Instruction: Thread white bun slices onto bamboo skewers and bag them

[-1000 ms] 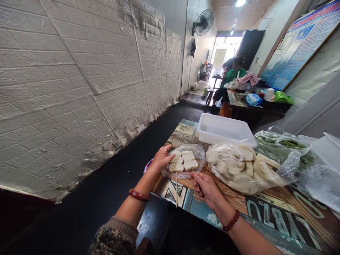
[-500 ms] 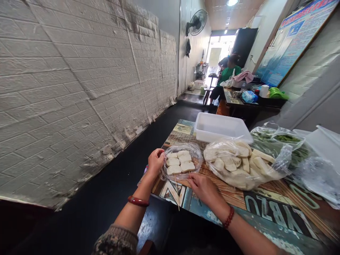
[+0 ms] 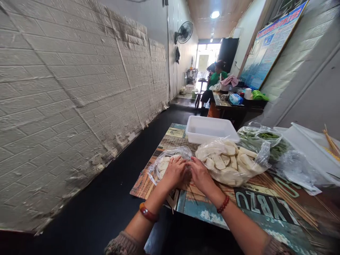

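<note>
Skewered white slices [image 3: 162, 165] lie in a clear plastic bag [image 3: 152, 170] on the table, partly covered by my left hand [image 3: 174, 173]. That hand reaches across the slices, its fingers bent down at the bag's right side. Against it, fingertips almost meeting, my right hand [image 3: 201, 174] is closed on the bag's right edge; the exact grip is partly hidden. Thin wooden skewer sticks [image 3: 192, 194] poke out below the hands toward the near table edge. Just right of my right hand sits a larger clear bag full of loose white slices [image 3: 225, 163].
Behind the bags stands a white plastic tub [image 3: 212, 129]. Farther right are a bag of greens [image 3: 276, 145], another white tub [image 3: 305, 141] and loose bamboo skewers [image 3: 292, 202]. A wall [image 3: 79, 88] runs along the left. Someone in green [image 3: 217, 78] sits farther back.
My left hand has moved from the bag's left side to over the slices, toward its right edge. My right hand has left the skewer stick and come up beside it. The view has shifted right.
</note>
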Demonstrator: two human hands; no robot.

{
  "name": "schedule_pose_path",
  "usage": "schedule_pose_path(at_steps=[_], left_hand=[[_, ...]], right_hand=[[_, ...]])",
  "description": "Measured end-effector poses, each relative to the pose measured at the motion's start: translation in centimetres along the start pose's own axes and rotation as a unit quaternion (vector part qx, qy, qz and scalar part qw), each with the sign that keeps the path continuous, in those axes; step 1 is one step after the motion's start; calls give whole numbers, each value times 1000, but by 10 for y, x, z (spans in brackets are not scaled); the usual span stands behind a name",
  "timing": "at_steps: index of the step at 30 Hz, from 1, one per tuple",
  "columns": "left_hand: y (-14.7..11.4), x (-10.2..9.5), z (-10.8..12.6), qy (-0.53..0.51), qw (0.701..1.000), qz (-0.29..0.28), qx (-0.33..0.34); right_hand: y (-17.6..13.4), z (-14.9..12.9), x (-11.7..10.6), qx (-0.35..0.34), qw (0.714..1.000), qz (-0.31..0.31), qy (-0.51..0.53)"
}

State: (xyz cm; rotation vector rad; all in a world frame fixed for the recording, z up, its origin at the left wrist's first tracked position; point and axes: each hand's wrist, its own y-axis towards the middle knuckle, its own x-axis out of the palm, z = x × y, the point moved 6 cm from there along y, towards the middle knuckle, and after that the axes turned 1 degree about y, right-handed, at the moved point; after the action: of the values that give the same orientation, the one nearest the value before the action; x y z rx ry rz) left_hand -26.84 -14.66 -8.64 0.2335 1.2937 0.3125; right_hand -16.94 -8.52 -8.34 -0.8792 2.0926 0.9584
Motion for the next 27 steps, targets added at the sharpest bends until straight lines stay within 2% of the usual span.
schedule_pose_path(at_steps=[2,11,16,22,27], left_hand=[[1,3,-1,13,1000,-11,2],[-25,-8,-8,15,999,15,28],[-28,-11,-8,9,999,26,32],[-26,-12,-15,6,999,31,8],[1,-8,-34,10,999,27,-19]], right_hand=[[8,2,7,1,1000,5,-10],[46,4,35,17,1000,10,-6],[66,13,37,54,995,74,25],[51,13,29,50,985,136,88],[34,0,20,43,984,144,99]])
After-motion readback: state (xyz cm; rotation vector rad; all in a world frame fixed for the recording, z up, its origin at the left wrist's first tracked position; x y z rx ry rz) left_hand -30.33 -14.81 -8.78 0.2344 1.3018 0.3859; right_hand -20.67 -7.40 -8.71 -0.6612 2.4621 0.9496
